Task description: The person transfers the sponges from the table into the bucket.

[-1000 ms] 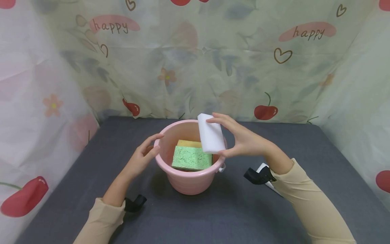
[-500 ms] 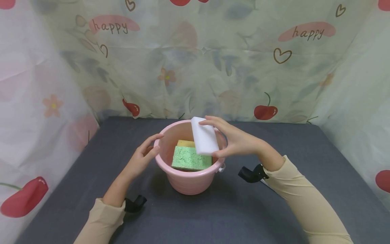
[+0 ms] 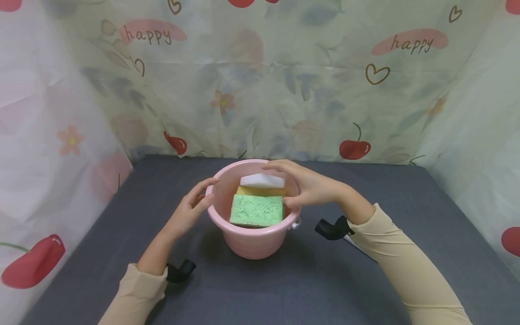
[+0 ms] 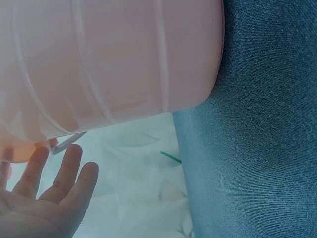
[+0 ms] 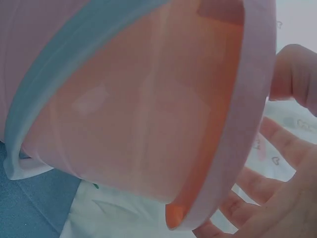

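Note:
A pink bucket (image 3: pixel 253 243) stands on the dark table. Inside it, a green sponge (image 3: pixel 257 210) lies in front, a yellow sponge (image 3: pixel 261 192) behind it, and a white sponge (image 3: pixel 262 181) at the back, its lower part hidden. My left hand (image 3: pixel 193 203) rests its fingertips on the bucket's left rim; the left wrist view shows its fingers spread and slightly bent. My right hand (image 3: pixel 310 184) reaches over the right rim, thumb and fingers apart, with nothing between them. In the right wrist view its fingers spread beside the rim (image 5: pixel 247 99).
A pale handle (image 5: pixel 54 64) hangs along the bucket's side in the right wrist view. A thin white strip (image 3: pixel 360 248) lies on the table (image 3: pixel 260 293), partly behind the right sleeve (image 3: pixel 402 262). A patterned curtain (image 3: pixel 276 104) encloses the back and sides.
My right hand has moved left and let go of the white sponge, which now sits in the bucket behind the yellow one. My left hand and the bucket have stayed put.

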A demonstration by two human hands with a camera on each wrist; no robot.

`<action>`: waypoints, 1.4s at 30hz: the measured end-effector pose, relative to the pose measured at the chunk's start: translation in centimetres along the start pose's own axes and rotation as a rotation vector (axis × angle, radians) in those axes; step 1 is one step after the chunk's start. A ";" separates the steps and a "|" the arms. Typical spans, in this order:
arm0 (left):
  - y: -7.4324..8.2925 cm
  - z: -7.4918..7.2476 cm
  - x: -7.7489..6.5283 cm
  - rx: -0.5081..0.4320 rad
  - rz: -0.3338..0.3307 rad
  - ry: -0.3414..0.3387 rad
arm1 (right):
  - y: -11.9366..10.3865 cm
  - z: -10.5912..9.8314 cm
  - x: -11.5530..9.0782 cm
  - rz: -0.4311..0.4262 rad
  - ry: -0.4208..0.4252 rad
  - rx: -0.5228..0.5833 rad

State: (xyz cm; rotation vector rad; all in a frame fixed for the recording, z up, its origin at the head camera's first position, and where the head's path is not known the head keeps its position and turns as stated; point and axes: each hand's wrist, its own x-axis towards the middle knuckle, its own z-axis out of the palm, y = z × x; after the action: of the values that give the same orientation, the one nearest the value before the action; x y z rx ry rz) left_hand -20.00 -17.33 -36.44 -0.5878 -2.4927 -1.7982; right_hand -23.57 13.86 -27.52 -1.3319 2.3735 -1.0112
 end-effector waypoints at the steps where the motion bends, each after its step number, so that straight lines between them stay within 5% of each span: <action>1: 0.0 0.0 0.0 0.001 -0.002 0.001 | 0.0 0.0 0.0 -0.006 0.006 -0.011; 12: 0.1 0.1 0.0 -0.007 0.005 -0.001 | 0.2 0.1 -0.2 0.016 0.071 -0.088; 20: 0.0 0.1 -0.1 -0.008 0.004 -0.003 | -0.2 -0.7 -1.4 0.050 0.205 -0.130; 32: 0.0 0.1 0.0 0.000 0.008 0.003 | 2.4 -2.1 -5.6 0.184 0.320 -0.117; 42: 0.0 0.1 0.0 -0.019 -0.004 -0.003 | 5.7 -2.0 -9.5 0.315 0.271 -0.124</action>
State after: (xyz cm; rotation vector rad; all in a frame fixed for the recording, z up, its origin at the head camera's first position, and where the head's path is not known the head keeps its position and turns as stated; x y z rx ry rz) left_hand -20.01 -17.28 -36.45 -0.5865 -2.4831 -1.8257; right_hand -23.02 24.58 -31.02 -0.8579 2.7728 -1.0174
